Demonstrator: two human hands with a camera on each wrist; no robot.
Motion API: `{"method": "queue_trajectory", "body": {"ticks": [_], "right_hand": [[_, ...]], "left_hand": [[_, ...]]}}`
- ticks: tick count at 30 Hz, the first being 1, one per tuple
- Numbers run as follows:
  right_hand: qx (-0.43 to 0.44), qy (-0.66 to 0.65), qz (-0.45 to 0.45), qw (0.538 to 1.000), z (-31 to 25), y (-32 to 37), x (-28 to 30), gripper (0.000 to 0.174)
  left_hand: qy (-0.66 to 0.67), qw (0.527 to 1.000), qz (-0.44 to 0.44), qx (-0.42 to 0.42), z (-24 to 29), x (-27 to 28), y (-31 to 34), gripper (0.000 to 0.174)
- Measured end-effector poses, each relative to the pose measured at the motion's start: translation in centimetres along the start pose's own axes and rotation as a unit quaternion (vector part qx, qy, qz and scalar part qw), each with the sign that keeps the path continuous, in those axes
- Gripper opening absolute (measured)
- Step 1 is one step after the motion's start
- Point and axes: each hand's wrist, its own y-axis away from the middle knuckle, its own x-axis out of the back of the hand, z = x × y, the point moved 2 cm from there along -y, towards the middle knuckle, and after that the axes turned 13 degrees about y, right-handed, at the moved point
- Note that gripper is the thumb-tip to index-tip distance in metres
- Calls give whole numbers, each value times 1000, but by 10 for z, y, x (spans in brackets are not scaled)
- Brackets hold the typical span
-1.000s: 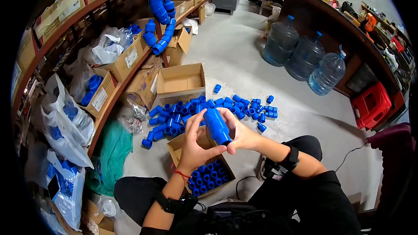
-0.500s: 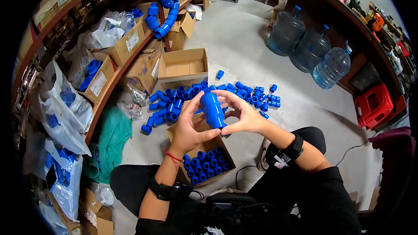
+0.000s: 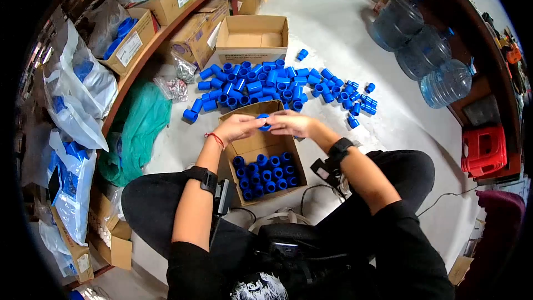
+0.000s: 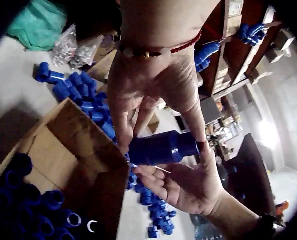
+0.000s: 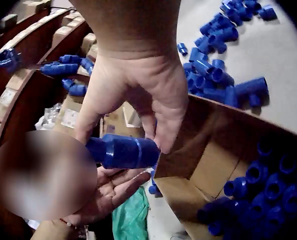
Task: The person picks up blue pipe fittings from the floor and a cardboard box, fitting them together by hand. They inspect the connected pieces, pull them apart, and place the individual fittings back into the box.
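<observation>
Both hands hold one blue stepped plastic pipe fitting (image 4: 158,147), with a wide body and a narrower neck. In the left wrist view, my left hand (image 3: 237,126) spans it, thumb at the narrow end and fingers at the wide end. My right hand (image 3: 293,124) spans it the same way, as the right wrist view shows. In the head view fingers hide much of the fitting, which is over the far side of an open cardboard carton (image 3: 266,145). Inside that carton, several similar blue fittings (image 3: 266,175) stand in rows.
Beyond the carton, loose blue fittings (image 3: 252,87) lie heaped on the floor before an open cardboard box (image 3: 252,54). Shelving with bagged goods and a green sack (image 3: 141,130) line the left. Water bottles (image 3: 446,84) and a red stool (image 3: 484,151) stand right.
The head view has tilted down, so the carton and heap appear higher. The fitting, earlier seen along its length between both hands, is now turned and mostly behind fingers. Both hands keep hold.
</observation>
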Motion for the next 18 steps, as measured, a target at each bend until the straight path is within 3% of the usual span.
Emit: {"method": "queue_trajectory", "body": {"ticks": [2, 4, 6, 8, 12, 15, 18], "right_hand": [[-4, -3, -36, 999, 29, -30, -3, 37], [-7, -30, -34, 999, 46, -45, -13, 42], [13, -49, -14, 999, 63, -61, -19, 32], [-27, 13, -1, 1000, 84, -83, -16, 34], [-25, 245, 55, 968, 97, -101, -12, 53], [-25, 334, 73, 939, 110, -116, -4, 74], [-5, 367, 71, 928, 121, -125, -4, 77]], "left_hand": [[11, 999, 39, 3, -26, 16, -11, 37], [4, 997, 76, -6, -45, 31, -21, 37], [-41, 984, 175, 1, -57, 45, -19, 43], [-47, 963, 264, -26, -78, 66, -22, 45], [-309, 823, 474, -49, -92, 80, -7, 30], [-279, 866, 415, 16, -117, 88, -10, 24], [-264, 884, 385, 16, -133, 92, -17, 19]]}}
